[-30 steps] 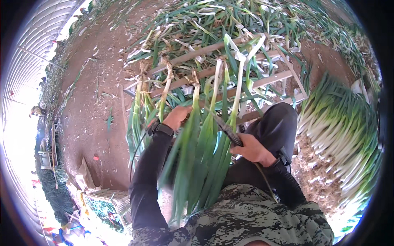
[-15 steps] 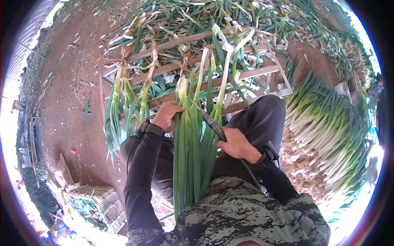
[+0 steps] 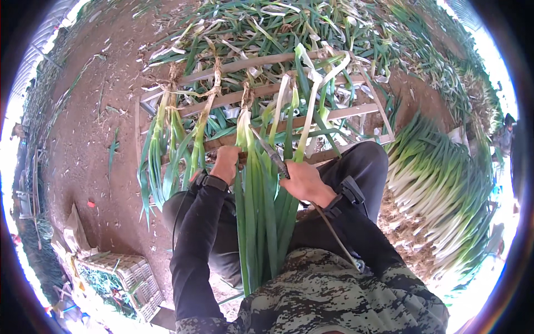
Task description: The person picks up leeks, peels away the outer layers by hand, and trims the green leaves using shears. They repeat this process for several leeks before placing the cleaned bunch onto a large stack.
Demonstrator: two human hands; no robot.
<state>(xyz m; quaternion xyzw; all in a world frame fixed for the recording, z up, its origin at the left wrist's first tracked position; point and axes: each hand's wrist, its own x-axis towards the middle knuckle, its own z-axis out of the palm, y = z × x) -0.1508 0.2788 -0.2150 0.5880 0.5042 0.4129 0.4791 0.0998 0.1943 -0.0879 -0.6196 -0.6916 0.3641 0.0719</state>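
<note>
My left hand (image 3: pixel 225 165) is closed at the upper left of a bunch of long green onions (image 3: pixel 258 206), seemingly around one stalk. The bunch's leaves hang toward me over my lap. My right hand (image 3: pixel 305 181) grips a slim dark nozzle (image 3: pixel 269 149) with a brown hose (image 3: pixel 335 234) trailing from under the hand. The nozzle's tip lies by the pale upper part of a green onion (image 3: pixel 245 123) with a dry, ragged root end. More onions with brown roots lie over the frame at left (image 3: pixel 161 128).
A slatted wooden frame (image 3: pixel 356 111) stands before my knees. Beyond it lies a heap of leaves and peelings (image 3: pixel 267 33). Cleaned white-stemmed onions (image 3: pixel 428 195) lie in a row at right. A woven crate (image 3: pixel 139 278) with greens stands on the brown ground at lower left.
My right hand and the nozzle have shifted left, the tip now nearer the pale stem above my left hand. The whole view has tilted slightly; my left hand keeps its hold.
</note>
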